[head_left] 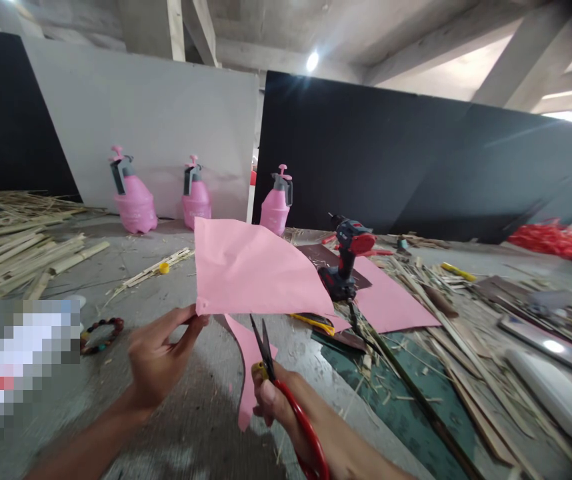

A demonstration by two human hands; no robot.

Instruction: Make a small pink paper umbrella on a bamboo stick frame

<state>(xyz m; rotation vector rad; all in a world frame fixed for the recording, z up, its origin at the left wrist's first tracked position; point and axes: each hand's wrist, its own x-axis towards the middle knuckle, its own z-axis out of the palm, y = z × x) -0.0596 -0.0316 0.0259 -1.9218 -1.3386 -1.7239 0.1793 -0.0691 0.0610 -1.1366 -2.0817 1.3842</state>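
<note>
My left hand (163, 353) pinches the lower left corner of a sheet of pink paper (256, 267), which stands up crumpled in front of me. My right hand (276, 400) grips red-handled scissors (266, 360), their slightly parted dark blades just below the sheet's lower edge. A curved pink paper offcut (249, 367) hangs or lies beside the blades, close to my right fingers. I cannot tell whether it touches them.
A cordless drill (349, 260) stands on a larger pink sheet (391, 300) beside a yellow utility knife (311, 323). Bamboo strips (466, 320) cover a green cutting mat (396, 387) on the right. More bamboo (11, 247) is heaped left. A bead bracelet (101, 333) lies nearby.
</note>
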